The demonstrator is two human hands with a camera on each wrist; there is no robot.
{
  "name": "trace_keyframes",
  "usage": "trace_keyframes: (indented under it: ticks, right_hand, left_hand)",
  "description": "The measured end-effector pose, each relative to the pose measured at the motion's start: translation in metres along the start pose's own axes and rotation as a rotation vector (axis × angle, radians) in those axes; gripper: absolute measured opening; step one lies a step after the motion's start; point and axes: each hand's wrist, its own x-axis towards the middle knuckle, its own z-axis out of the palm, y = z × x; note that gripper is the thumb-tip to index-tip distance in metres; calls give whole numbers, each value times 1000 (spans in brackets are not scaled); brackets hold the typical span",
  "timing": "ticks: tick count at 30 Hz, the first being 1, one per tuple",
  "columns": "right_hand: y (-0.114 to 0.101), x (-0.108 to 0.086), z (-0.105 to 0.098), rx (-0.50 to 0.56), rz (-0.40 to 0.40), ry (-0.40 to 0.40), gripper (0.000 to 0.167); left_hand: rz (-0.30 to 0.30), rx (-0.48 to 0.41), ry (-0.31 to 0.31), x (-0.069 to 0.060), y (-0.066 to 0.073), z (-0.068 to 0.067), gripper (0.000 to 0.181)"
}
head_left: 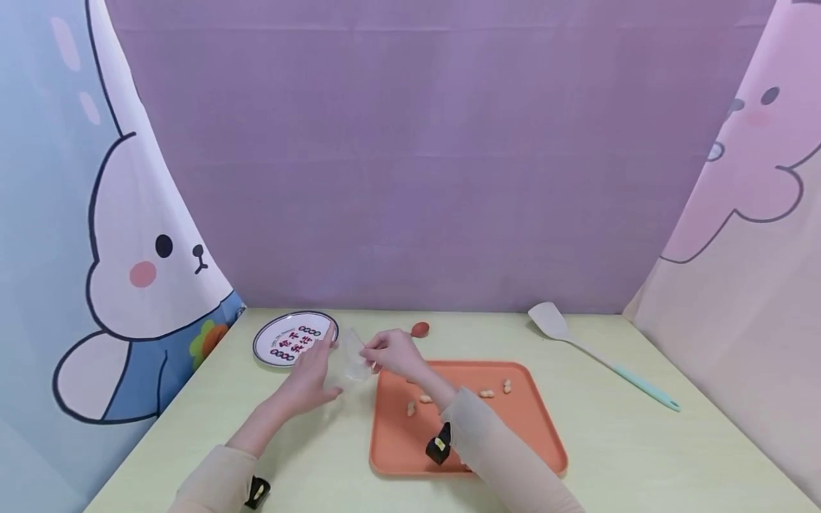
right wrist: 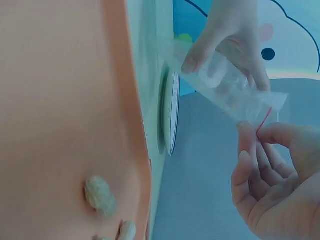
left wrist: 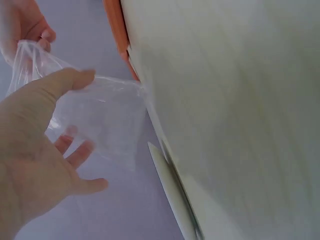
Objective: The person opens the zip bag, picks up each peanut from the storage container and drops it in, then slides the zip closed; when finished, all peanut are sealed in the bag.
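A clear plastic zip bag with a red line near its mouth hangs above the table. My right hand pinches the bag's top edge between thumb and fingers, as the right wrist view shows. Beside the bag is my left hand, thumb and fingers spread apart. In the left wrist view the left thumb lies across the near side of the bag, and the other fingers are beyond or below it. Whether the left fingers touch the bag I cannot tell. No contents show in the bag.
An orange tray with several peanuts lies under my right forearm. Behind my left hand sits a white patterned plate. A small red object lies beyond the tray, and a long-handled spatula lies at the right.
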Motion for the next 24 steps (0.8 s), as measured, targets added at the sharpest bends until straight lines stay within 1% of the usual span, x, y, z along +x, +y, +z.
trace_keyframes:
  ticks: [2,5,7,11,13,16,18,20,22,24]
  right_hand:
    - [1,-1,-1,-18,14,25,10]
    - [3,-2,-3,-45,40,35,10]
    - [4,-2,-4,-31,55,30,10]
    - [6,-2,-5,17,73,15,15]
    - [6,-1,-5,32,82,11,15]
    - [6,0,-4,55,100,6,13]
    - [5,0,-2,72,112,0,12]
    - [5,1,-1,85,118,-5,11]
    - [5,2,1,92,125,-9,11]
    - [6,3,2,95,130,-14,11]
  left_hand:
    - [-12,6,-16,-1,-1,-1,116]
    - [-13,14,-29,-3,-4,-2,112]
    - [-6,6,-41,-3,-5,-2,111]
    - [5,-43,-55,0,-4,1,115]
    - [2,-77,-45,2,-2,3,118]
    - [9,-111,0,6,4,5,118]
    - [27,-125,37,9,7,6,116]
    - [51,-137,58,12,10,7,114]
    - [77,-138,58,14,11,9,112]
    - [88,-146,39,14,9,9,108]
